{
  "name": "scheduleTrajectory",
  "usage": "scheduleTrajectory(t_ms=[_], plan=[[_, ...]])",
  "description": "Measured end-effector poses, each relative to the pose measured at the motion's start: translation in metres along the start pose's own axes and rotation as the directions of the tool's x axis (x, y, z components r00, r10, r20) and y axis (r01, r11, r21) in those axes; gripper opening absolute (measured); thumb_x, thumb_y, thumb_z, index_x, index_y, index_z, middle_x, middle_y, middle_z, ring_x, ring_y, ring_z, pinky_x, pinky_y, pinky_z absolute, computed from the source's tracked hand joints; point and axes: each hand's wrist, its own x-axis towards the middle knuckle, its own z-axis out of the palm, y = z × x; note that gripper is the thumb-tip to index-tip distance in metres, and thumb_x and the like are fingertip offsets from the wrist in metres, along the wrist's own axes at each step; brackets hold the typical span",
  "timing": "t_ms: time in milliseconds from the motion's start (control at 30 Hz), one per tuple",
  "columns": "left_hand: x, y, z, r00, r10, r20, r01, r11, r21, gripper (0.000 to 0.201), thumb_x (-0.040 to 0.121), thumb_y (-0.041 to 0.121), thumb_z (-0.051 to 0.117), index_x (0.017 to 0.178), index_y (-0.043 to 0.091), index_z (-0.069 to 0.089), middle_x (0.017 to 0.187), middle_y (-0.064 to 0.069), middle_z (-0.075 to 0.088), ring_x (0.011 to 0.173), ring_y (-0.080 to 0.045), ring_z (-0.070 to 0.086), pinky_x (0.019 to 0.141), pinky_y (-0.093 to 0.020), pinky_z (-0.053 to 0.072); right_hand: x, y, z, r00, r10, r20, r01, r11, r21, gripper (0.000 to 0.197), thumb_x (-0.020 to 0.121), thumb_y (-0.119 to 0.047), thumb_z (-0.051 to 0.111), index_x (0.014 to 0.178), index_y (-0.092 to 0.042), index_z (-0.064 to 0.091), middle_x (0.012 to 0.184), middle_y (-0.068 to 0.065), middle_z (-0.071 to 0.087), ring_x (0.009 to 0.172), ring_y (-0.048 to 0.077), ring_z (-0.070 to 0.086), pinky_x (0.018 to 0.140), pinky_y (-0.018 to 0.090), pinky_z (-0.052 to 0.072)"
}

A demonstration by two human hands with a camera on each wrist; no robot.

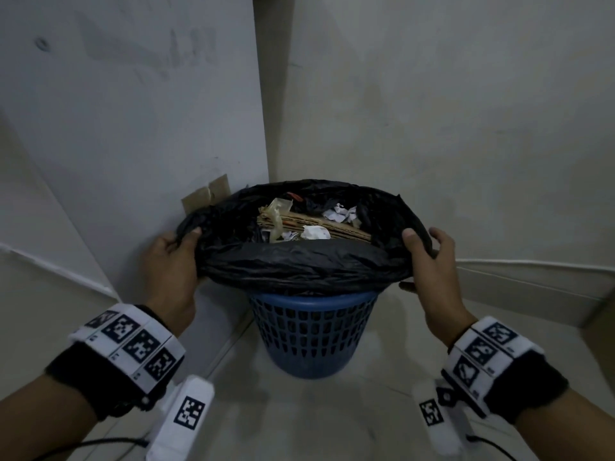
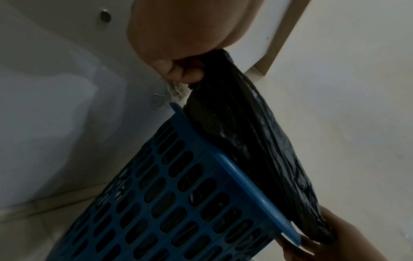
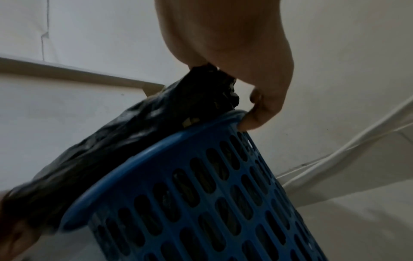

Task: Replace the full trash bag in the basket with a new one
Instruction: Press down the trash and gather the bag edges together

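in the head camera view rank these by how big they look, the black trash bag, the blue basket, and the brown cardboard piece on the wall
1. black trash bag, widest across the frame.
2. blue basket, though its top is hidden under the bag.
3. brown cardboard piece, clearly smallest, partly hidden behind the bag.

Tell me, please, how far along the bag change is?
Done: the bag rim is pulled off the basket. In hand: left hand and right hand grip its opposite edges, trash still inside. Left: lifting it out, fitting a new bag; none is visible.
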Motion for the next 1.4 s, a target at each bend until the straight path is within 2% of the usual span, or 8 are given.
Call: scheduleTrajectory(t_ms=[200,267,433,767,833,1167,1300,1400], plan=[[-0.002,0.007,0.000,0.995,-0.046,0.089,0.056,0.992,-0.115,0.031,0.092,0.037,0.053,0.099,0.011,0.067,0.090,0.000,0.073,0.085,-0.019,0.067,0.068,-0.029,0.057,0.018,0.002,0.001,0.898,0.400,0.181,-0.408,0.913,0.006,0.027,0.094,-0.029,0.059,0.113,-0.011,0.059,0.086,0.006,0.060,0.073,0.022,0.057,0.053,0.031,0.045],[-0.007,0.013,0.005,0.982,-0.056,0.182,0.088,0.981,-0.174,0.022,0.097,0.020,0.044,0.086,0.012,0.062,0.077,0.003,0.070,0.076,-0.014,0.063,0.060,-0.022,0.056,0.018,0.005,0.001,0.895,0.417,0.160,-0.420,0.907,-0.018,0.012,0.095,-0.023,0.055,0.100,-0.012,0.058,0.079,0.006,0.057,0.068,0.021,0.053,0.052,0.031,0.043],[-0.009,0.021,0.017,0.955,0.064,0.289,-0.033,0.993,-0.111,0.039,0.094,0.007,0.056,0.133,0.009,0.052,0.115,-0.001,0.068,0.098,-0.011,0.068,0.079,-0.022,0.057,0.010,0.005,-0.003,0.902,0.422,0.091,-0.419,0.907,-0.049,0.016,0.092,-0.019,0.054,0.078,-0.014,0.051,0.064,0.005,0.049,0.053,0.019,0.046,0.041,0.026,0.038],[-0.010,0.032,0.036,0.975,0.220,0.031,-0.219,0.975,-0.026,0.037,0.090,0.028,0.066,0.122,0.013,0.056,0.120,-0.007,0.063,0.099,-0.018,0.064,0.069,-0.031,0.058,0.005,-0.014,-0.026,0.980,0.193,-0.047,-0.185,0.974,0.132,0.012,0.093,-0.011,0.057,0.098,-0.007,0.046,0.062,0.009,0.041,0.039,0.015,0.038,0.038,0.022,0.039],[-0.012,0.042,0.040,0.975,0.213,0.068,-0.204,0.971,-0.122,0.029,0.095,0.025,0.057,0.122,0.014,0.057,0.116,-0.004,0.062,0.091,-0.013,0.063,0.055,-0.022,0.053,0.002,-0.025,-0.024,0.985,0.163,-0.061,-0.142,0.954,0.264,0.023,0.093,-0.008,0.057,0.113,-0.014,0.046,0.072,0.007,0.053,0.044,0.014,0.047,0.041,0.025,0.046],[-0.035,0.046,0.047,0.908,0.339,0.247,-0.314,0.940,-0.136,0.024,0.093,0.007,0.059,0.109,0.024,0.062,0.095,-0.001,0.060,0.089,-0.010,0.064,0.075,-0.017,0.055,-0.004,-0.051,-0.005,0.999,0.010,0.031,-0.026,0.802,0.596,0.038,0.095,-0.007,0.039,0.130,-0.013,0.052,0.108,0.003,0.059,0.087,0.021,0.063,0.067,0.028,0.055],[-0.031,0.037,0.044,0.901,0.357,0.247,-0.398,0.906,0.144,0.018,0.084,0.012,0.071,0.093,0.026,0.064,0.098,-0.004,0.063,0.093,-0.018,0.063,0.082,-0.031,0.057,-0.007,-0.048,-0.003,0.989,-0.144,0.027,0.131,0.951,0.281,0.060,0.091,0.005,0.046,0.143,-0.024,0.041,0.123,-0.007,0.057,0.097,0.007,0.061,0.082,0.029,0.055],[-0.032,0.026,0.041,0.830,0.472,0.298,-0.551,0.605,0.575,0.028,0.081,0.018,0.072,0.106,0.027,0.062,0.123,-0.009,0.048,0.116,-0.025,0.048,0.101,-0.041,0.044,-0.009,-0.036,-0.001,0.939,-0.331,0.091,0.338,0.938,-0.079,0.061,0.092,-0.004,0.054,0.145,-0.030,0.040,0.119,-0.022,0.055,0.102,0.008,0.060,0.088,0.029,0.055]])
